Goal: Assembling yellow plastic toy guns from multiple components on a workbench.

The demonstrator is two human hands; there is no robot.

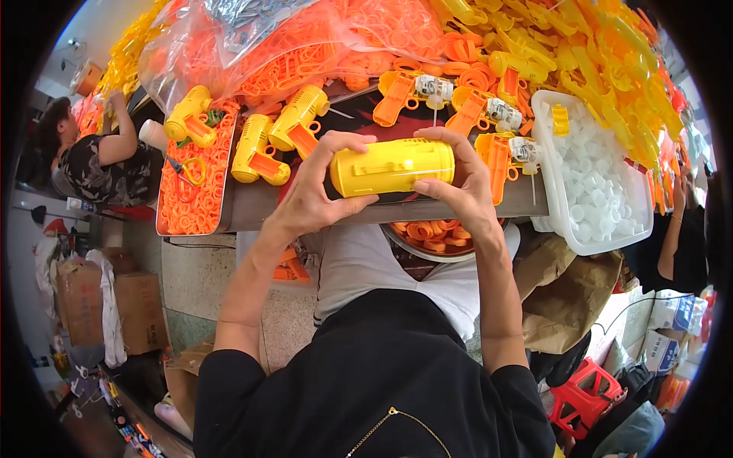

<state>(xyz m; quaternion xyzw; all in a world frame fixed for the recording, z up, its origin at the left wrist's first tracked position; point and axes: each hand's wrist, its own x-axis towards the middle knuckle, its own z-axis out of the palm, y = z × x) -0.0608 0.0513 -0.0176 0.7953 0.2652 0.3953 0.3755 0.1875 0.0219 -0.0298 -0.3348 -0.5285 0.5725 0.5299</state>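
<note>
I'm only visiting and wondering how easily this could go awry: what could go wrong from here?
The glossy yellow shell might slip from between the left hand and right hand, as only fingers and thumbs seem to hold its ends.
The white bin appears to jut past the table's front edge, so a bump could spill its white caps.
Pieces from the yellow heap behind might slide into that bin.

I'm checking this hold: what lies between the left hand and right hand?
The head view shows a glossy barrel-shaped yellow plastic shell between the left hand and right hand, gripped at both ends.
</note>
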